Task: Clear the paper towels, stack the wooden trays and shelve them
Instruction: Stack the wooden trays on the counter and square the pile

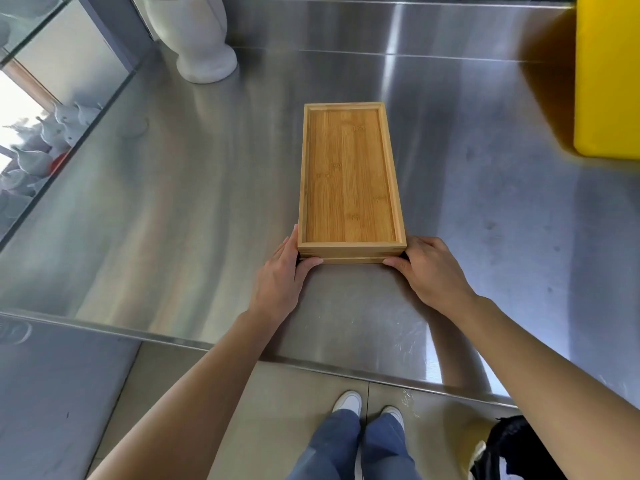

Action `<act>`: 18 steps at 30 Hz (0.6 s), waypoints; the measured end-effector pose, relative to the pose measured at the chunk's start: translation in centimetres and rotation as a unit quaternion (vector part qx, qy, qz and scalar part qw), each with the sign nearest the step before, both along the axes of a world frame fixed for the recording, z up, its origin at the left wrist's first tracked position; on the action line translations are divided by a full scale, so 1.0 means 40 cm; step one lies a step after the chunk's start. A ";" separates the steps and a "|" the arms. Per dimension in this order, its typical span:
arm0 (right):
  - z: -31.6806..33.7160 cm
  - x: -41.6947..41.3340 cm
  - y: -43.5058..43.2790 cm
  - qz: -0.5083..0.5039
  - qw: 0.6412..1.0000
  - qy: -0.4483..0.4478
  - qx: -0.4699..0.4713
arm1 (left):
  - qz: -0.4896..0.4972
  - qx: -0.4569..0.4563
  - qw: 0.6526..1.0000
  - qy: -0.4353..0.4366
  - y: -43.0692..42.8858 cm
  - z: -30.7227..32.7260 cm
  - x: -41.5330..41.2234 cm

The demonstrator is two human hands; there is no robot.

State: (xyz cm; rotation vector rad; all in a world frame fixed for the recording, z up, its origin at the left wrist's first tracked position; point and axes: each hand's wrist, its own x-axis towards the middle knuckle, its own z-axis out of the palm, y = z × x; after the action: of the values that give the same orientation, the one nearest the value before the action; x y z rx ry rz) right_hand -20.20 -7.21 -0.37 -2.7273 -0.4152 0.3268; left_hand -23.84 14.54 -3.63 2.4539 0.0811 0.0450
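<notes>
Two rectangular wooden trays (350,174) lie stacked on the steel table (207,202), long side pointing away from me; the lower one shows only as a thin edge under the near end. My left hand (282,271) grips the stack's near left corner, thumb on the front edge and fingers along the side. My right hand (427,268) holds the near right corner the same way. The top tray is empty inside. No paper towels are in view.
A white ceramic vase (197,36) stands at the back left. A yellow bin (607,74) sits at the far right. A glass shelf with white pitchers (48,133) runs along the left. The table's front edge (311,367) is near my feet.
</notes>
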 end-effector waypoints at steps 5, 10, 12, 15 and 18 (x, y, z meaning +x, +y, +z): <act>-0.011 -0.004 0.006 -0.009 1.000 -0.018 0.004 | 0.005 0.007 1.000 -0.003 0.000 -0.001 0.000; -0.016 -0.007 0.007 -0.014 0.999 -0.027 0.011 | 0.005 0.015 1.000 -0.013 0.005 -0.006 -0.003; -0.020 -0.005 0.005 -0.011 0.999 -0.029 0.015 | 0.009 0.015 1.000 -0.010 0.003 -0.004 -0.003; -0.017 -0.006 0.001 -0.010 1.000 -0.007 0.027 | 0.005 0.008 1.000 -0.002 -0.003 0.004 -0.009; -0.008 -0.004 -0.005 -0.007 0.998 0.017 0.052 | -0.002 0.018 1.000 0.004 -0.010 0.015 -0.014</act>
State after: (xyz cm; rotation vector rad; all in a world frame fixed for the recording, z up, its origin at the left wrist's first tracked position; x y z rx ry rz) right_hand -20.38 -7.39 -0.70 -2.6179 -0.3926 0.3378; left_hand -24.41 14.14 -3.02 2.4893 0.0787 0.0361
